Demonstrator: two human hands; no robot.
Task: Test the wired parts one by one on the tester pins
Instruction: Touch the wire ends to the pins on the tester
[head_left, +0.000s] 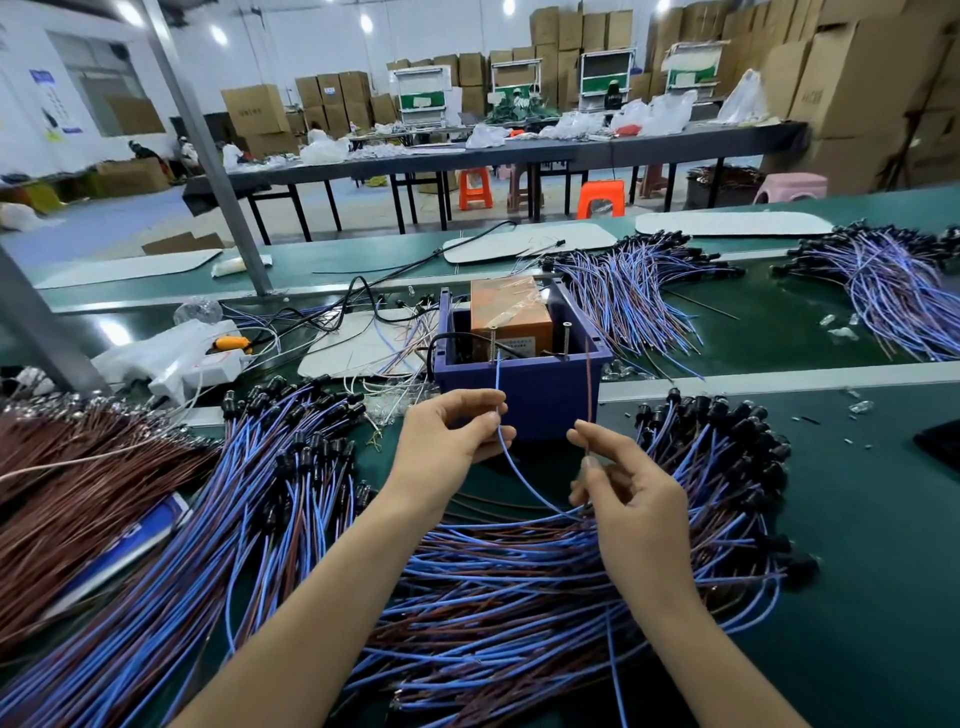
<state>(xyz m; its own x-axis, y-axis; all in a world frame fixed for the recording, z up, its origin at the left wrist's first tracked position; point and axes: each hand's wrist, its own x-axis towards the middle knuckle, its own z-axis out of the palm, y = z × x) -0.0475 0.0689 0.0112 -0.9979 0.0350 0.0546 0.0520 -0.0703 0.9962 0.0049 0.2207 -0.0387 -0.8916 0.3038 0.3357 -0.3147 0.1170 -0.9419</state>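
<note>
A purple tester box (524, 395) stands in front of me with an orange block (511, 306) inside and two upright screw pins (492, 343) (566, 340) on its near rim. My left hand (447, 441) pinches a blue wire (519, 473), its tip raised toward the left pin. My right hand (628, 488) pinches a brown wire (588, 384), its end held up close to the right pin. Both wires run down to the pile under my hands. Whether the tips touch the pins is unclear.
Heaps of blue and brown wired parts with black sockets lie left (270, 499), below (519, 597), right (727, 447) and behind the box (639, 291). A brown-wire bundle (78, 478) lies far left. White bags and a power strip (197, 358) sit left of the box.
</note>
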